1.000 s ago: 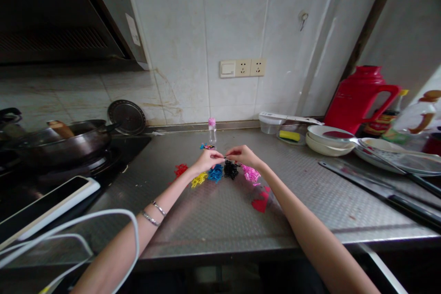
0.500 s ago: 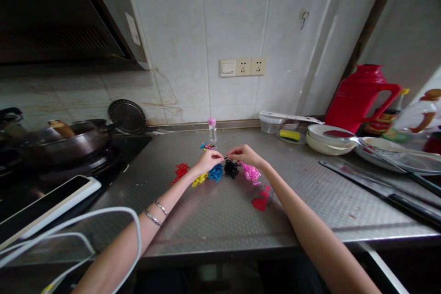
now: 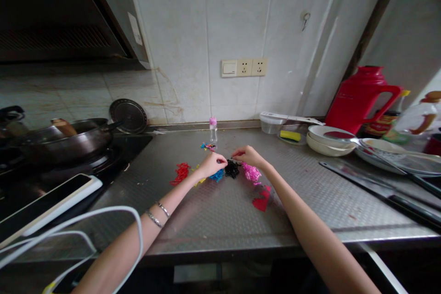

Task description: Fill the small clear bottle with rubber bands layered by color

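A steel tabletop (image 3: pixel 193 220) is spread with small tangled heaps of coloured strands: a red heap (image 3: pixel 180 173) out beyond the left grip (image 3: pixel 212 164), a blue heap (image 3: pixel 217 175) just below it, a pink heap (image 3: pixel 252 172) just below the right grip (image 3: pixel 248 156), and a black heap (image 3: pixel 232 169) between the two grips. Both grips are pinched closed, though whether a strand is held cannot be told. Picking at the black heap is judged to be in hand, and a fine, careful pinch seems called for next.

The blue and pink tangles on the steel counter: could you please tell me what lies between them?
In the head view, a black tangle lies between the blue tangle and the pink tangle.
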`<state>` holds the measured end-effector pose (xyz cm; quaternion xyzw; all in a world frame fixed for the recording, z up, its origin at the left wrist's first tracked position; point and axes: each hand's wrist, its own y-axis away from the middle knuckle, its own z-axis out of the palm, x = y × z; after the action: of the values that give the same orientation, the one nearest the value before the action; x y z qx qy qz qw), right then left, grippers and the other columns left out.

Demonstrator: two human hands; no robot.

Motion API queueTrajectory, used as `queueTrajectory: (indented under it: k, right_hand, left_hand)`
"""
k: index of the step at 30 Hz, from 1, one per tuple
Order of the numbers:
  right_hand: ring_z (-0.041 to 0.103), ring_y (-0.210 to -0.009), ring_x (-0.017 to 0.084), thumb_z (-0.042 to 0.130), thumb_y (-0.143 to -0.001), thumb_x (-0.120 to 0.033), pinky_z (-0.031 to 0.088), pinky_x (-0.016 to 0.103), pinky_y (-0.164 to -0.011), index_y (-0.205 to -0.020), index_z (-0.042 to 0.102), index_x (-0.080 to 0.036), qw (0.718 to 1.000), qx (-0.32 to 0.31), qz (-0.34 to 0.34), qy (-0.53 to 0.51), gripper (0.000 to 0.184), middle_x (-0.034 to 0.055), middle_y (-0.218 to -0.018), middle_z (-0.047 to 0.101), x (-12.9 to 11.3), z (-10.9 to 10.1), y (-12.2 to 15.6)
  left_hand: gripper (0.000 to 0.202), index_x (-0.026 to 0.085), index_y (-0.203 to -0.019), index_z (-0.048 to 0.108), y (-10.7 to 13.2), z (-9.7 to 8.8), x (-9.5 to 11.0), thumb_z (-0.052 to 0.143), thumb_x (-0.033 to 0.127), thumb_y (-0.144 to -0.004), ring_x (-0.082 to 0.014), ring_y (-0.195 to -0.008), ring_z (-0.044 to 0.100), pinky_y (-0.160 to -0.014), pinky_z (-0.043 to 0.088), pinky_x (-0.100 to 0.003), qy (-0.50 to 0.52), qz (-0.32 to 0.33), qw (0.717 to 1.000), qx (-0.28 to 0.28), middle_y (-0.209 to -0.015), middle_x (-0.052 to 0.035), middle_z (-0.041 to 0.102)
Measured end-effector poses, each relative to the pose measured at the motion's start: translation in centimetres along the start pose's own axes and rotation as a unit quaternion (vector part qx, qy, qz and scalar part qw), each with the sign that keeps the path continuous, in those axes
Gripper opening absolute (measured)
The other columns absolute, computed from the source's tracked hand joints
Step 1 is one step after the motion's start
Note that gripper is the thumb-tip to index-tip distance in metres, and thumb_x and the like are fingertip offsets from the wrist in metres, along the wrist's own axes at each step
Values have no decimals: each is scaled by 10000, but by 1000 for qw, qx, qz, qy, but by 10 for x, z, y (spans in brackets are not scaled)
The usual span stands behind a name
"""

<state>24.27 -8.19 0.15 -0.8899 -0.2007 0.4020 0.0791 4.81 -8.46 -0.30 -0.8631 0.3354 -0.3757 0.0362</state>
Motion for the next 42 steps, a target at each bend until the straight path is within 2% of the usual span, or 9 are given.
queueTrajectory:
  k: [6,10,16,18,21,25,31,36,42]
  right_hand:
    - [601,-653,135,547,-650,-179,445,198,-616,-788,692,-123,999,-32,-8,31,208,36,-719,680,-5,3,2]
    - [605,-659,141,530,-666,-193,441,200,-621,-774,697,-127,999,-14,-4,50,210,38,-717,683,-6,1,3]
    - [616,-702,152,526,-679,-220,447,212,-664,-786,697,-140,998,18,3,59,217,39,-752,687,1,1,1]
    - [618,-712,153,524,-682,-225,447,214,-681,-781,697,-144,998,19,-1,62,215,37,-758,687,3,1,1]
    - [618,-721,154,518,-687,-229,447,214,-690,-779,698,-140,997,29,-8,64,220,42,-765,687,3,2,1]
    - [614,-716,152,508,-695,-227,445,209,-682,-793,696,-135,997,40,-16,70,231,48,-767,687,2,5,0]
    - [608,-720,143,492,-708,-226,434,200,-685,-814,690,-159,993,48,-6,104,234,39,-785,686,5,11,1]
    - [605,-749,142,495,-699,-204,420,190,-688,-833,683,-198,986,20,13,167,231,30,-815,681,7,15,-6]
    - [599,-816,156,501,-704,-214,410,187,-689,-874,671,-209,978,-2,28,207,241,38,-867,670,-3,25,-40]
  left_hand:
    - [191,113,-804,687,5,5,9,550,185,-693,-130,-648,562,-641,412,-230,-51,39,998,-17,-758,-70,669]
    - [194,117,-810,685,3,3,7,547,207,-709,-132,-664,558,-646,413,-233,-43,30,999,5,-770,-70,668]
    - [231,114,-769,681,-8,-30,-14,525,278,-726,-127,-678,552,-641,409,-228,20,-5,997,72,-768,-67,666]
    - [265,109,-755,678,-9,-52,-29,516,317,-727,-103,-604,524,-560,384,-206,48,-46,993,98,-712,-62,653]
    - [318,110,-812,656,-1,-84,-57,504,371,-713,-43,-409,369,-383,233,-177,108,-180,968,140,-682,-43,618]
    - [278,102,-793,629,17,-106,-92,533,325,-659,-19,-379,314,-354,140,-160,164,-285,921,208,-693,-38,587]
    - [251,98,-743,612,26,-101,-115,530,298,-616,-17,-369,291,-352,121,-165,213,-317,892,241,-627,-19,552]
    - [252,110,-722,619,23,-96,-118,531,307,-592,-21,-369,278,-365,118,-177,189,-330,894,237,-591,2,533]
    - [246,111,-711,627,21,-97,-122,516,297,-595,-26,-375,267,-363,120,-182,162,-346,900,211,-584,4,529]
